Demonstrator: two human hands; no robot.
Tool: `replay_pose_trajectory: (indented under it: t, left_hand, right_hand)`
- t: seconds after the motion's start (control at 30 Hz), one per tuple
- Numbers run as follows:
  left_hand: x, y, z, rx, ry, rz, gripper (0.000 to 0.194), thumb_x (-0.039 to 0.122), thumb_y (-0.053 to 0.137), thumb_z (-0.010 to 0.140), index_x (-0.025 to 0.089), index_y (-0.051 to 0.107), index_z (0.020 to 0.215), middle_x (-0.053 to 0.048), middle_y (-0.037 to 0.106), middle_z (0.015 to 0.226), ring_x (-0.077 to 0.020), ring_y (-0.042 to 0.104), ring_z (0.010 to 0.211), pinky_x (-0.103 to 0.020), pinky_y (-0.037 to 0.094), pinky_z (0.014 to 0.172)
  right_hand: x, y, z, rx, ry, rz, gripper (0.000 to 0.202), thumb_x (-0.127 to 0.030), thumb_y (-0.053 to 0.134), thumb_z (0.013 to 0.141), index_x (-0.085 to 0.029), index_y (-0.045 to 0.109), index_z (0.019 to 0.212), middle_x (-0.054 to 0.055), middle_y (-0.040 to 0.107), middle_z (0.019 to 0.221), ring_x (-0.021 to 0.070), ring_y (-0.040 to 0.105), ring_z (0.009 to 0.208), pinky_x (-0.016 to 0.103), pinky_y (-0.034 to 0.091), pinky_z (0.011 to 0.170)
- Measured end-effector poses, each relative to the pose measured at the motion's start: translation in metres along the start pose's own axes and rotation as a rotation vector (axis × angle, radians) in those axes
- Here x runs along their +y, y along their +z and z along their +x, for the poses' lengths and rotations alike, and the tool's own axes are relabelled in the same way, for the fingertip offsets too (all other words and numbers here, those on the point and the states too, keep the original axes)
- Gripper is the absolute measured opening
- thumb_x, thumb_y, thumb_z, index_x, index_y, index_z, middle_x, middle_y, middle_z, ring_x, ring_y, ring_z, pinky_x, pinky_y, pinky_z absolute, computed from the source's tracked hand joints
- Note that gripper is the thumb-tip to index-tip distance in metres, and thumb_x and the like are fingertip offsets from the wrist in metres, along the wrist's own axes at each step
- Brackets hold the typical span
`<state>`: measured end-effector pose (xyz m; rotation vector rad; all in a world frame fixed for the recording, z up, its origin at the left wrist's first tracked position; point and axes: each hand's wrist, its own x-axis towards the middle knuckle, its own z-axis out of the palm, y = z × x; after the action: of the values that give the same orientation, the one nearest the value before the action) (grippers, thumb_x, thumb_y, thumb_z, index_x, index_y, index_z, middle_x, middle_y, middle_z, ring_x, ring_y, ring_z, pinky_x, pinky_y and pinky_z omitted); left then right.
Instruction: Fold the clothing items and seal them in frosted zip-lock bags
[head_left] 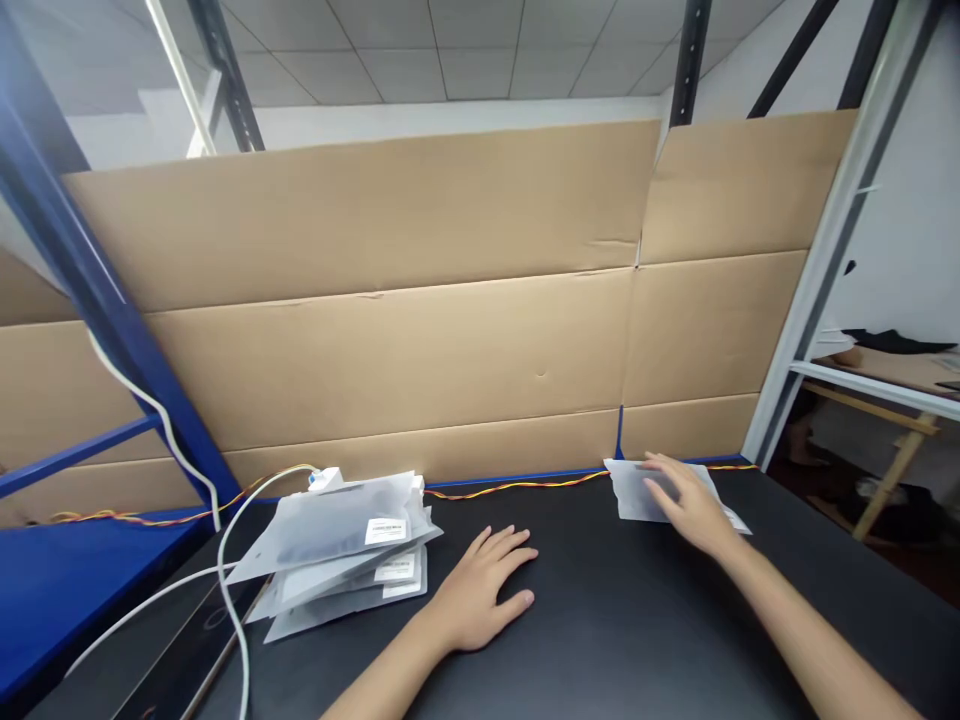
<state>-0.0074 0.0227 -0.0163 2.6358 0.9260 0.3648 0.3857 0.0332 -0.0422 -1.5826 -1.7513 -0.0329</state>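
My left hand [486,590] lies flat on the black tabletop [577,610], fingers spread and holding nothing. Just left of it is a stack of frosted plastic bags [337,520], several of them with white barcode labels. At the back right, my right hand [686,500] rests over a single frosted plastic bag [634,492], its fingers stretched out across the top. Part of that bag is hidden under the hand. Whether the fingers press on it or only touch it I cannot tell.
A white cable [232,610] loops over a dark flat device [191,650] at the left. Red and yellow wires [517,487] run along the back edge below a cardboard wall [390,370]. A blue post [112,260] stands left, a white post [817,270] right.
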Motion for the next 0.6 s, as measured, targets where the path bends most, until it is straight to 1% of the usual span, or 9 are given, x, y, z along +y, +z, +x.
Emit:
replay_pose_trajectory:
  t: [0.07,0.1,0.17,0.23,0.33,0.43,0.5,0.53,0.6]
  left_hand:
    - [-0.002,0.001,0.000,-0.005,0.004,-0.007,0.048,0.043,0.054,0.095,0.035,0.045,0.142,0.000,0.038,0.155,-0.0272,0.029,0.145,-0.054,0.017,0.121]
    - [-0.003,0.003,-0.001,-0.003,0.007,-0.011,0.048,0.043,0.054,0.095,0.035,0.045,0.142,0.000,0.039,0.155,-0.0270,0.030,0.145,-0.054,0.017,0.121]
    - [-0.006,0.006,-0.001,0.031,-0.001,-0.017,0.047,0.045,0.051,0.097,0.033,0.045,0.142,-0.001,0.040,0.154,-0.0266,0.032,0.144,-0.053,0.017,0.121]
    - [-0.009,0.009,-0.001,0.117,-0.052,-0.019,0.045,0.045,0.047,0.098,0.030,0.047,0.140,-0.004,0.044,0.152,-0.0264,0.037,0.140,-0.051,0.020,0.120]
    - [-0.011,0.009,-0.001,0.253,-0.161,-0.052,0.037,0.044,0.043,0.100,0.028,0.057,0.130,-0.005,0.057,0.135,-0.0257,0.050,0.126,-0.047,0.034,0.112]
    - [-0.013,0.003,-0.003,0.264,-0.218,-0.147,0.027,0.040,0.050,0.096,0.028,0.066,0.113,-0.003,0.065,0.111,-0.0233,0.058,0.107,-0.041,0.042,0.099]
    - [-0.016,-0.001,-0.004,0.227,-0.248,-0.227,0.020,0.036,0.055,0.093,0.026,0.070,0.102,-0.001,0.067,0.097,-0.0217,0.059,0.096,-0.039,0.040,0.096]
    - [-0.018,-0.002,-0.004,0.210,-0.260,-0.261,0.018,0.035,0.056,0.091,0.025,0.071,0.097,0.000,0.068,0.092,-0.0210,0.059,0.093,-0.039,0.039,0.095]
    - [-0.019,-0.003,-0.005,0.192,-0.275,-0.307,0.017,0.034,0.057,0.090,0.024,0.071,0.092,0.000,0.069,0.088,-0.0204,0.059,0.089,-0.038,0.038,0.094]
  right_hand:
    - [0.026,-0.009,0.000,-0.065,0.078,-0.110,0.050,-0.050,0.044,0.094,-0.017,0.062,0.127,0.015,0.050,0.146,0.0345,0.040,0.139,0.055,0.030,0.115]
    - [0.031,-0.011,-0.003,-0.112,0.089,-0.132,0.051,-0.051,0.046,0.093,-0.018,0.062,0.128,0.014,0.050,0.146,0.0347,0.042,0.138,0.055,0.032,0.114]
    - [0.019,-0.011,-0.014,-0.221,0.078,-0.146,0.052,-0.053,0.049,0.092,-0.023,0.061,0.131,0.011,0.049,0.148,0.0339,0.043,0.137,0.054,0.034,0.113]
    - [-0.016,-0.006,-0.031,-0.304,0.047,-0.147,0.053,-0.055,0.050,0.091,-0.027,0.059,0.135,0.008,0.046,0.150,0.0339,0.042,0.138,0.055,0.034,0.112]
    - [-0.086,0.001,-0.063,-0.403,-0.013,-0.110,0.053,-0.055,0.053,0.090,-0.034,0.054,0.139,0.003,0.043,0.153,0.0359,0.042,0.137,0.056,0.037,0.110]
    - [-0.144,-0.001,-0.095,-0.574,-0.088,-0.042,0.057,-0.060,0.057,0.086,-0.042,0.051,0.139,0.000,0.041,0.153,0.0396,0.050,0.129,0.056,0.043,0.104]
    - [-0.169,-0.008,-0.104,-0.683,-0.136,0.007,0.057,-0.063,0.061,0.082,-0.044,0.055,0.136,0.000,0.048,0.149,0.0396,0.054,0.125,0.053,0.045,0.103]
    - [-0.176,-0.011,-0.102,-0.700,-0.149,0.031,0.054,-0.062,0.061,0.083,-0.044,0.057,0.133,0.001,0.053,0.145,0.0381,0.056,0.123,0.051,0.046,0.102]
    - [-0.185,-0.016,-0.087,-0.649,-0.149,0.071,0.041,-0.057,0.057,0.088,-0.042,0.063,0.125,0.003,0.065,0.131,0.0331,0.062,0.114,0.045,0.049,0.096]
